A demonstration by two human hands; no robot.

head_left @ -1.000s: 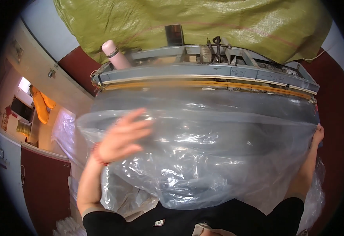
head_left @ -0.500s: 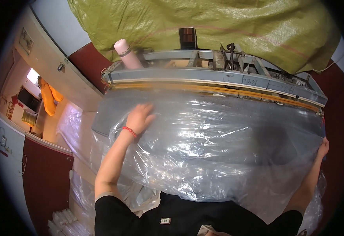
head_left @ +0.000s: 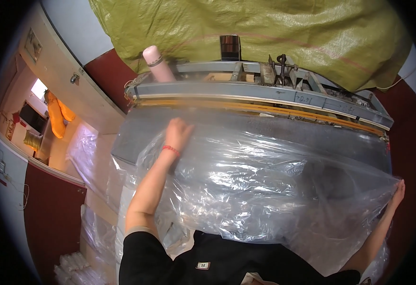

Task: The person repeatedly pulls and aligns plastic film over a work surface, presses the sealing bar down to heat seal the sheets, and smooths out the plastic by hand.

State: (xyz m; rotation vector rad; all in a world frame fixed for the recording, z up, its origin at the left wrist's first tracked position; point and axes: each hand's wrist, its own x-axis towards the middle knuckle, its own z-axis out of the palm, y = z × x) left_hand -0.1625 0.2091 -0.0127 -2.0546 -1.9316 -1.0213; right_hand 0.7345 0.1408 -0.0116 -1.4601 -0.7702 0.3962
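Observation:
A large sheet of clear plastic film (head_left: 246,180) lies wrinkled and shiny over a grey worktable (head_left: 132,133) and hangs towards my body. My left hand (head_left: 178,132), with a red bead bracelet on the wrist, is closed on the film's far edge at the left, slightly blurred. Out at the right, my right hand (head_left: 399,191) pinches a corner of the film and draws it out past the table's end. Between the two hands the edge slants down to the right. Bare grey tabletop shows beyond it.
A grey metal frame (head_left: 208,90) with orange strips (head_left: 246,107) runs along the table's far side. On it are a pink bottle (head_left: 160,66) and metal clamp parts (head_left: 280,71). A phone (head_left: 230,47) leans against a yellow-green tarp (head_left: 284,28). More plastic (head_left: 82,152) lies left, by an open door (head_left: 65,66).
My left hand, spread flat before, has moved slightly away from me and closed. My right hand has moved outward and nearer, pulling the film's corner; more bare table shows at the far right.

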